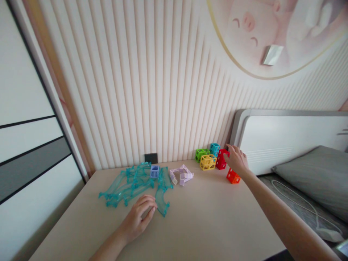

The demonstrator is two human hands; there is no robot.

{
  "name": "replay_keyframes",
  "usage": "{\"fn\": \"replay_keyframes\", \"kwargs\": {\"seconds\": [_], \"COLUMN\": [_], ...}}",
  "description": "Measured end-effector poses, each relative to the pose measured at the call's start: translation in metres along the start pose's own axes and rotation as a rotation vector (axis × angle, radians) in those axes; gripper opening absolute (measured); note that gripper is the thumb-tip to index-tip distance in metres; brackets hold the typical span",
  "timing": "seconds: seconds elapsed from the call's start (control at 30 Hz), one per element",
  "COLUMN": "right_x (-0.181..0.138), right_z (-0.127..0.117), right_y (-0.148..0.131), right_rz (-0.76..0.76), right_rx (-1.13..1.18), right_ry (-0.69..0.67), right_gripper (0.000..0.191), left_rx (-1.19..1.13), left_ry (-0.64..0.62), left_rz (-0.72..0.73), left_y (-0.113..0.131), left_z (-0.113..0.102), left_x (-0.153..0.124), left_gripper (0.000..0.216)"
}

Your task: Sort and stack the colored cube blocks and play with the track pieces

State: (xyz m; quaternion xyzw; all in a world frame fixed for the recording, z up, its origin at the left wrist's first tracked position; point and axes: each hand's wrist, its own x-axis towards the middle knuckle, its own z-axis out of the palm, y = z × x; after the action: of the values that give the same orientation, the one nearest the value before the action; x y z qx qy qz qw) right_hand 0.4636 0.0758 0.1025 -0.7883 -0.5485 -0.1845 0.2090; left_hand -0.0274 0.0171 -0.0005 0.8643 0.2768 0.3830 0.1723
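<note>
Left hand: over the near left part of the worktop (206,221); the left hand (136,220) is curled at the left edge of a curved teal piece (161,200). Its grip has thumb and fingertips close to one another; whether they pinch that edge I cannot tell at this size.
Curved teal piece: lying flat, right of the left hand; thin, clear plastic by its look, so likely light, fairly stiff and a bit slick. Best taken by the knobbed end or the narrow edges, not bent across the middle.
Orange-red block: at the right, below the right hand; the orange-red block (233,177) has window-like openings whose rims should give fingertips good purchase.
Lilac ring: right of the teal pile, the lilac ring (186,176) seems jointed, so it may flex; better held by one solid segment.
Teal pile: at the left, the teal pile (133,186) overlaps itself and could snag; lift pieces singly, by a free end. A blue-violet block (154,171) sits among it.
Right hand: at the far right, the right hand (237,159) has its grip apart, beside the red block (221,159).
Red block: upright, likely light and rigid; hold opposite sides.
Farther blocks: yellow block (208,162), green block (201,155), blue block (214,149), clustered left of the red one.
</note>
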Motion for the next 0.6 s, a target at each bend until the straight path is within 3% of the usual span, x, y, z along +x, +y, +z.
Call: {"fn": "replay_keyframes", "kwargs": {"seconds": [0.07,0.13,0.27,0.37,0.47,0.6], "right_x": [-0.033,-0.064,-0.094,-0.093,-0.086,-0.087], "right_z": [0.003,0.014,0.042,0.057,0.066,0.073], "right_y": [0.010,0.022,0.041,0.046,0.046,0.043], "right_rz": [0.053,0.179,0.460,0.518,0.540,0.513], "right_rx": [0.073,0.128,0.279,0.331,0.296,0.292], "right_ry": [0.207,0.258,-0.002,-0.154,-0.212,-0.184], "right_gripper": [0.062,0.081,0.111,0.097,0.076,0.079], "left_rx": [0.004,-0.001,-0.014,-0.006,0.007,0.010], "left_ry": [-0.004,-0.019,-0.038,-0.031,-0.008,0.019], "left_rz": [0.013,0.019,0.035,0.040,0.040,0.017], "left_y": [0.000,0.001,0.004,0.005,0.004,0.004], "left_z": [0.001,0.003,0.006,0.005,0.003,-0.001], "left_x": [0.000,0.000,0.001,0.001,0.001,0.001], "left_gripper": [0.015,0.015,0.016,0.015,0.015,0.016]}}
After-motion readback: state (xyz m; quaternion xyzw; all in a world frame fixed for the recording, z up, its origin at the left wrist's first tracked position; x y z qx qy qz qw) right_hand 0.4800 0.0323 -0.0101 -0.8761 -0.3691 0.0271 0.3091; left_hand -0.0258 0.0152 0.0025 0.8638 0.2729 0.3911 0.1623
